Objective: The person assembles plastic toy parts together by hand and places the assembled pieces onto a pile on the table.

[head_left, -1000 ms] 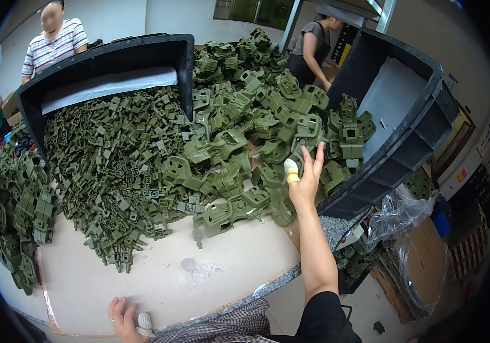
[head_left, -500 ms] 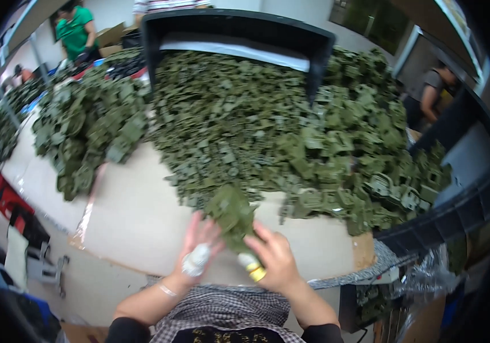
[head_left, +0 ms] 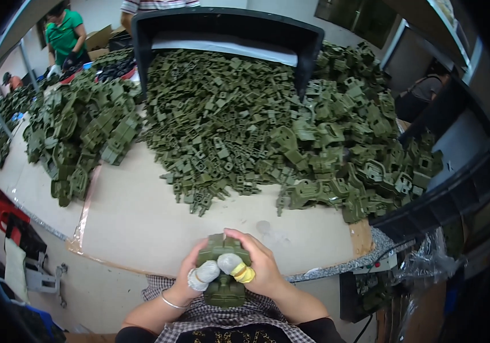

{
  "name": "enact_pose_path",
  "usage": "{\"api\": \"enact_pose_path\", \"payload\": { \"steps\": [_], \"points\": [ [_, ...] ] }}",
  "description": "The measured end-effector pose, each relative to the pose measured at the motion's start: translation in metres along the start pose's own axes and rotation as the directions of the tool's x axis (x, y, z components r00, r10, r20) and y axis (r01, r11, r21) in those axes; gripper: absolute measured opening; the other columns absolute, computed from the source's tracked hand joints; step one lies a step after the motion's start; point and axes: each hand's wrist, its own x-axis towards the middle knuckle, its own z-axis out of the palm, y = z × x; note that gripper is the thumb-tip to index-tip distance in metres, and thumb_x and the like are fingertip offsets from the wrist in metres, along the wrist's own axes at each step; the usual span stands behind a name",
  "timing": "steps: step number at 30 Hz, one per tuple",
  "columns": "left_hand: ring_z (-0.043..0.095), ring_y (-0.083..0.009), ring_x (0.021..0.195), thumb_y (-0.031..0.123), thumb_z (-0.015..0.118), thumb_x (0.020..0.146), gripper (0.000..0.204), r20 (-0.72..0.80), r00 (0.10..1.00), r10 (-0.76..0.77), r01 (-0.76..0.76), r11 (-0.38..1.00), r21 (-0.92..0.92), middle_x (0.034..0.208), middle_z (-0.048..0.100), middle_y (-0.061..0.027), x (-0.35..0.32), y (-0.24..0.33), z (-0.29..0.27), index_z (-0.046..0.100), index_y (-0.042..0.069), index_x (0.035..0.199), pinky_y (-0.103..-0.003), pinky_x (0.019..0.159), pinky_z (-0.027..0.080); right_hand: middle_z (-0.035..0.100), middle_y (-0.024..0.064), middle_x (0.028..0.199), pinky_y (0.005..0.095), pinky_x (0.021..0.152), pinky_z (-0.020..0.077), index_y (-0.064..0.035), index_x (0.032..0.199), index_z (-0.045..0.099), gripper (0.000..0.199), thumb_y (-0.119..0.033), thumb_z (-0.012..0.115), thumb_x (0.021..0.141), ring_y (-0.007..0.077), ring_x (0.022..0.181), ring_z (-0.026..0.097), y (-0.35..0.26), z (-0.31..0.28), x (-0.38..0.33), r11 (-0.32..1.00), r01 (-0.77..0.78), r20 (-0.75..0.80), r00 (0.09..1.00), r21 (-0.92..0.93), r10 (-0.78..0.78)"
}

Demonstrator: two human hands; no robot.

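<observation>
Both my hands hold one olive-green plastic part (head_left: 222,286) close to my body, just below the table's front edge. My left hand (head_left: 190,276) grips its left side, with a grey-taped thumb across the front. My right hand (head_left: 259,266) wraps its right side, with a thumb wrapped in white and yellow tape. A big heap of small green parts (head_left: 222,114) lies across the middle of the table. Larger green parts (head_left: 359,148) are piled to the right of it.
A stack of larger green parts (head_left: 84,131) sits at the left. A black bin (head_left: 227,28) lies tipped at the back, another black bin (head_left: 445,183) at the right. Bare cardboard table top (head_left: 142,217) lies before me. A person in green (head_left: 64,34) works at far left.
My right hand came back from the pile at the right with a green part. Both hands now hold it nearer my body, and my view has swung left.
</observation>
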Motion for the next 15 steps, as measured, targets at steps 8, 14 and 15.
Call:
{"api": "enact_pose_path", "payload": {
  "steps": [8,14,15],
  "points": [
    [0.057,-0.0219,0.097,0.041,0.052,0.085,0.047,-0.46,0.882,0.106,-0.249,0.932,-0.263,0.116,0.051,-0.0094,-0.017,0.032,-0.055,0.046,0.009,0.12,-0.04,0.081,0.051,0.054,0.0128,0.096,0.0349,0.074,0.0454,-0.0032,0.111,0.053,0.05,-0.014,0.071,0.065,0.0295,0.085,0.053,0.017,-0.101,0.011,0.752,-0.098,-0.299,0.944,-0.652,-0.136],
    [0.062,-0.0279,0.087,0.05,0.045,0.085,0.061,-0.203,0.952,-0.229,0.161,0.939,-0.303,0.102,0.057,-0.0202,-0.017,0.024,-0.06,0.041,0.001,0.122,-0.041,0.079,0.052,0.052,0.0135,0.098,0.0385,0.072,0.0471,-0.0014,0.109,0.053,0.041,-0.013,0.064,0.071,0.0302,0.09,0.052,0.046,-0.08,0.054,0.552,0.032,-0.137,0.956,-0.833,-0.261],
    [0.062,-0.0279,0.087,0.05,0.045,0.085,0.061,-0.187,0.954,-0.234,0.171,0.937,-0.304,0.102,0.057,-0.0202,-0.017,0.024,-0.057,0.041,0.001,0.122,-0.041,0.079,0.052,0.052,0.014,0.096,0.0387,0.071,0.0484,-0.0004,0.105,0.053,0.035,-0.013,0.061,0.073,0.0305,0.09,0.053,0.052,-0.069,0.062,0.596,0.059,-0.09,0.972,-0.801,-0.218]
  ]
}}
